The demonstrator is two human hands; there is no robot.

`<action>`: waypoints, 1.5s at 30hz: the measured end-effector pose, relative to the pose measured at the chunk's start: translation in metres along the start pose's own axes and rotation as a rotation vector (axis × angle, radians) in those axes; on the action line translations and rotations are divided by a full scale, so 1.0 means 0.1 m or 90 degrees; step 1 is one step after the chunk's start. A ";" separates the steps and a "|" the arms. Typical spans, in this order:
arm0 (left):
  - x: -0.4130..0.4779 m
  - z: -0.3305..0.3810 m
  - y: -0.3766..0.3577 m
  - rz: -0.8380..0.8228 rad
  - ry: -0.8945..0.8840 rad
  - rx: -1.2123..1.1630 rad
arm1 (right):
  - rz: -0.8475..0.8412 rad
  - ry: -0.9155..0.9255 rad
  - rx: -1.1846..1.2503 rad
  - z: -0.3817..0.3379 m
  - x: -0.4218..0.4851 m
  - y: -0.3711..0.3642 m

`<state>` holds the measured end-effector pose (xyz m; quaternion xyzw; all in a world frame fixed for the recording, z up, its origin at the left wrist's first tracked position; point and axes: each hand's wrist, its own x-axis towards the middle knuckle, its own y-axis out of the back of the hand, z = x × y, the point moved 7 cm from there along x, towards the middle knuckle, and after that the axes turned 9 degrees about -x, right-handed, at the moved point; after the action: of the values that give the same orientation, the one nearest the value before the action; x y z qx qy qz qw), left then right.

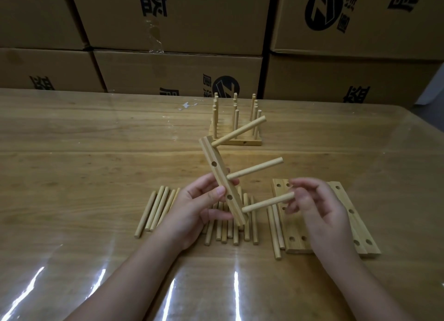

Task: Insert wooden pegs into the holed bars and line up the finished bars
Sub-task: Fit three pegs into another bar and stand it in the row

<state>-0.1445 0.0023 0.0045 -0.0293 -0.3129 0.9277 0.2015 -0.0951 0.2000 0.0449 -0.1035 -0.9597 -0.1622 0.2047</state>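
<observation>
My left hand (pixel 197 207) grips a holed wooden bar (pixel 217 174), held tilted above the table. Three pegs stick out of it to the right: a top peg (pixel 240 130), a middle peg (pixel 255 167) and a bottom peg (pixel 266 202). My right hand (pixel 317 207) pinches the outer end of the bottom peg with its fingertips. Loose pegs (pixel 156 210) lie on the table under and left of my left hand. Bare holed bars (pixel 346 215) lie flat under my right hand. Finished bars with upright pegs (pixel 236 128) stand in a row farther back.
Stacked cardboard boxes (pixel 177 70) form a wall along the table's far edge. The wooden table (pixel 72 152) has a glossy transparent cover. Two more loose pegs (pixel 275 231) lie just left of the bare bars.
</observation>
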 end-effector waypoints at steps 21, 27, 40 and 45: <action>-0.02 -0.12 -0.08 -0.068 -0.015 0.214 | 0.009 -0.027 0.027 -0.01 0.05 0.09; -0.03 -0.10 -0.09 -0.074 -0.024 0.210 | -0.003 -0.025 0.027 -0.01 0.04 0.07; -0.01 0.00 0.02 0.045 -0.030 -0.001 | -0.041 -0.071 0.011 0.18 0.06 0.03; -0.02 0.00 0.04 0.080 -0.048 -0.010 | -0.231 -0.081 -0.003 0.10 -0.04 -0.23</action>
<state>-0.1444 -0.0012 0.0022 -0.0152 -0.3255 0.9363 0.1309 -0.1018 0.1816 0.0282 0.0607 -0.9732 -0.1919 0.1109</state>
